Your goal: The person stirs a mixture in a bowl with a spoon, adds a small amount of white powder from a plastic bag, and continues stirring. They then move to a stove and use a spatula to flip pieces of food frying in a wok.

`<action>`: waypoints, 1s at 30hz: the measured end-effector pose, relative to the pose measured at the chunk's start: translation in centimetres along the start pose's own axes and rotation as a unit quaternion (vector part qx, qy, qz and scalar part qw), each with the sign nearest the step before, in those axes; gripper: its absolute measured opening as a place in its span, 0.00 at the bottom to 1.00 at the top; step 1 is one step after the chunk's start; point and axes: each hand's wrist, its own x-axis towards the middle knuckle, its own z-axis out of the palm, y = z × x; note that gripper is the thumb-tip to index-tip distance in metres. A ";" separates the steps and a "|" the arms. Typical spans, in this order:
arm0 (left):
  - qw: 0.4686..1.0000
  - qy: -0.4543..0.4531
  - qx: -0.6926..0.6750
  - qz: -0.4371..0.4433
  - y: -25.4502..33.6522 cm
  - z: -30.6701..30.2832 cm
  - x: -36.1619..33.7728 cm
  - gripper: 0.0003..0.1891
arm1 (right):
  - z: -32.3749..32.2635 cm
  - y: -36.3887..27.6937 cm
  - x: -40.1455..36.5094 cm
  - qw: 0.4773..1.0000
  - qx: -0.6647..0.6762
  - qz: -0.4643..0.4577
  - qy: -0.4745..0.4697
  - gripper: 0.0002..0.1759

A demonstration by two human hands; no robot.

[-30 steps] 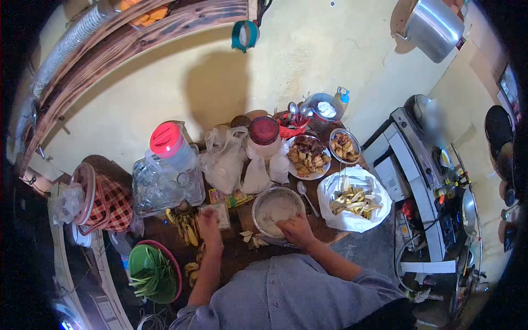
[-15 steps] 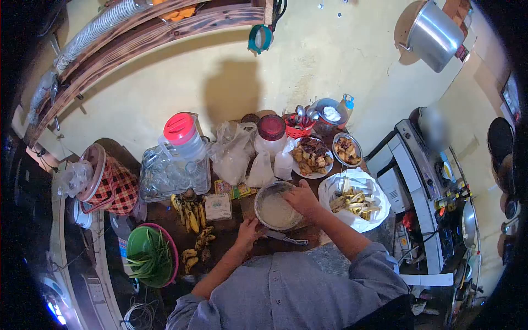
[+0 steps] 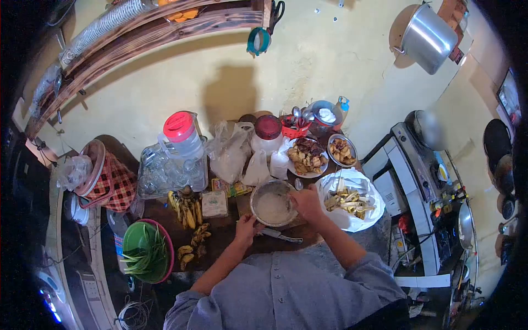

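A metal bowl with a pale, batter-like mix stands in front of me on the table. My left hand is closed at the bowl's lower left rim. My right hand is at the right rim, its fingers curled together over the inside edge; what they hold, if anything, I cannot make out. Just below the bowl lies a knife. Left of the bowl are a square white packet and bananas. To the right, a white plastic bag holds banana peels.
Behind the bowl stand plastic bags, a red-lidded jar and a plate of fried food. A pitcher rests on a glass-filled tray. Far right is a stove; left, a green basin.
My right hand has shifted from the bowl's upper right down along its right side. My left hand stays by the lower left rim. The whole view has moved slightly.
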 end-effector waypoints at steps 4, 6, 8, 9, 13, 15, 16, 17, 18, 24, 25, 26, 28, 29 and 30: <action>1.000 0.009 0.000 0.016 -0.3 0.1 0.2 0.07 | 0.2 0.2 -0.6 0.989 -0.097 0.009 -0.115 0.07; 1.000 -0.014 -0.013 0.015 -1.3 -0.7 1.3 0.07 | 0.3 -0.9 -1.9 0.986 -0.112 0.022 -0.122 0.07; 1.000 -0.004 -0.011 0.006 -0.7 -0.2 0.5 0.08 | 0.3 -2.7 -3.1 0.994 0.019 0.098 -0.048 0.08; 1.000 0.006 -0.009 -0.004 -0.4 0.0 0.2 0.08 | 1.0 -3.2 -3.3 0.994 0.020 0.097 -0.048 0.08; 1.000 -0.009 -0.002 0.012 -0.7 -0.3 0.5 0.08 | 4.2 -4.2 -2.1 0.975 0.122 0.177 0.047 0.10; 1.000 -0.012 0.002 -0.006 -0.4 -0.2 0.6 0.08 | 4.9 -3.7 -0.8 0.978 0.093 0.171 0.079 0.10; 1.000 -0.012 0.004 -0.005 -0.2 0.0 0.4 0.08 | 5.2 -3.3 -0.1 0.973 0.107 0.183 0.086 0.10; 1.000 -0.008 0.006 0.005 -0.1 0.2 0.1 0.08 | 5.4 -3.1 0.2 0.969 0.121 0.195 0.093 0.10; 1.000 -0.003 0.008 0.015 0.0 0.3 -0.2 0.08 | 5.4 -3.0 0.2 0.968 0.123 0.196 0.094 0.10; 1.000 -0.001 0.019 0.001 -0.1 0.1 0.1 0.07 | 2.3 -1.4 -0.4 0.996 0.019 0.080 -0.044 0.10; 1.000 -0.003 0.020 0.000 -0.3 -0.1 0.3 0.07 | 2.2 -0.6 -0.2 0.992 0.029 0.119 -0.010 0.10; 1.000 -0.006 0.016 0.003 -0.6 -0.3 0.7 0.07 | 2.3 0.0 -0.1 0.987 0.038 0.156 0.025 0.11; 1.000 -0.011 0.012 0.005 -0.5 -0.2 0.6 0.07 | 3.5 0.5 0.2 0.978 0.070 0.187 0.063 0.11; 1.000 -0.010 0.020 0.003 -0.4 -0.2 0.5 0.06 | 4.2 0.6 0.4 0.966 0.104 0.215 0.100 0.11; 1.000 -0.009 0.027 0.002 -0.3 -0.2 0.5 0.06 | 4.4 0.3 0.3 0.966 0.104 0.215 0.101 0.11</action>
